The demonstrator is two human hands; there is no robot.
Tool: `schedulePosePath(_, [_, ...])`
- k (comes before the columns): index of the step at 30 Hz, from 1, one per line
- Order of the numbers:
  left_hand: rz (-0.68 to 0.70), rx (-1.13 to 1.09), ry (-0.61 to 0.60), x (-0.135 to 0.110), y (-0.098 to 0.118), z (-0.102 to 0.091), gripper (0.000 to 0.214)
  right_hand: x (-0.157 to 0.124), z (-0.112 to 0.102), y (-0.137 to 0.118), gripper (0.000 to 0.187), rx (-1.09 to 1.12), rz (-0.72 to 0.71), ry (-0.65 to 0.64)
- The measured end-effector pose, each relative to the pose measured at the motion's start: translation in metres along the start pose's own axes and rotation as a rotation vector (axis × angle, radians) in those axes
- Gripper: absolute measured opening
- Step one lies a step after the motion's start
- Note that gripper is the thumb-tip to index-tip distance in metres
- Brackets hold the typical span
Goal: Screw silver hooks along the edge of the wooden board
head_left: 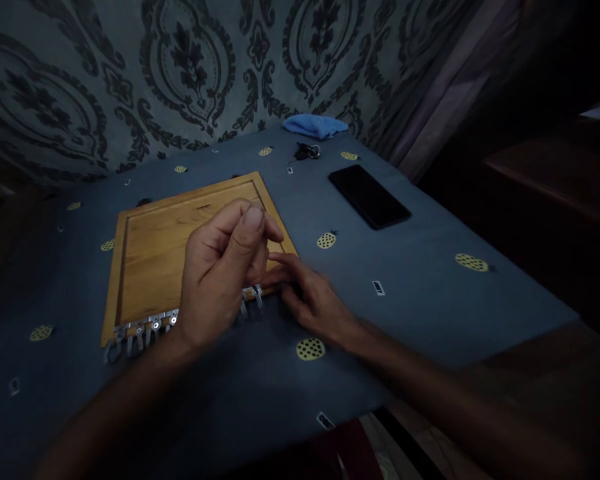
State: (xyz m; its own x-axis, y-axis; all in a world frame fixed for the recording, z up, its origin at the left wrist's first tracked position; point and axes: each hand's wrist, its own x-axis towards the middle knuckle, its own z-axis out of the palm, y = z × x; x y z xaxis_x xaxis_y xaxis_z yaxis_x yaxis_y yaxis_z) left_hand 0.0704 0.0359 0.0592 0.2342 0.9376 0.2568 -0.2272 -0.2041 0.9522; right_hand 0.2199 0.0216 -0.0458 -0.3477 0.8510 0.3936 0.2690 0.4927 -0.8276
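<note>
A shallow wooden panel with a raised rim point(155, 257) lies on the table. Along its near edge runs a row of small metal hooks point(156, 325), several of them showing and the middle ones hidden by my left forearm and hand. Above the panel, my left hand point(225, 260) is closed, its thumb pressed against the curled index finger; whatever may be pinched there is hidden. By the near right corner of the panel, my right hand point(313, 297) has its fingers apart, their tips close to the hooks at that end. Whether they touch the panel is unclear.
A blue patterned tablecloth point(405, 300) covers the table. To the right of the panel lies a black phone point(370, 195). Farther back are a set of keys point(306, 152) and a folded blue cloth point(315, 125). A patterned curtain point(260, 67) hangs behind the table.
</note>
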Motion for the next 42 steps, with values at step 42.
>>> schedulePosePath(42, [0.062, -0.019, 0.014, 0.009, 0.009, 0.003, 0.042, 0.001, -0.003, -0.003, 0.048, 0.003, -0.006, -0.012])
